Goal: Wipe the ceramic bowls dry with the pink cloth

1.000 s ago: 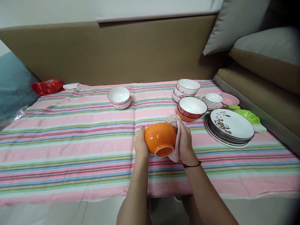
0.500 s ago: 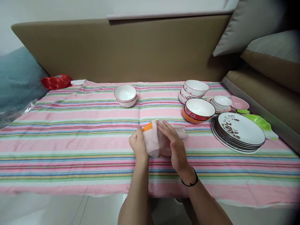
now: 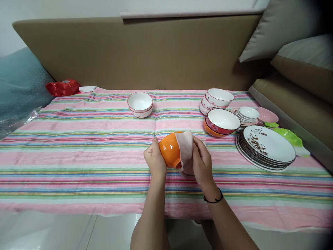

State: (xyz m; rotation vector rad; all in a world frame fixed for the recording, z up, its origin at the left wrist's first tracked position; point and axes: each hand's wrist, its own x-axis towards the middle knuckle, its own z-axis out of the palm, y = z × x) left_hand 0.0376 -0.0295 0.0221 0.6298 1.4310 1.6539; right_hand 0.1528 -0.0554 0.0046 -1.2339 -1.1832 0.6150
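An orange bowl is tilted on its side above the striped cloth, its glossy outside and foot facing right and toward me. My left hand is closed on the bowl's left edge, with the thumb up. A pale pink cloth covers the right part of the bowl. My right hand grips this cloth with bent fingers and presses it near the bowl's foot; some fingertips are hidden behind the cloth. A black band circles the right wrist.
Two nested white bowls stand at the back middle. To the right are stacked white bowls, a red bowl in an orange one, small white dishes, a plate stack and a green leaf-shaped dish. A red package lies back left.
The cloth has slid right, baring the orange bowl's side. My right hand has gone from flat over the cloth to gripping it, a little further right. My left hand stays in place.
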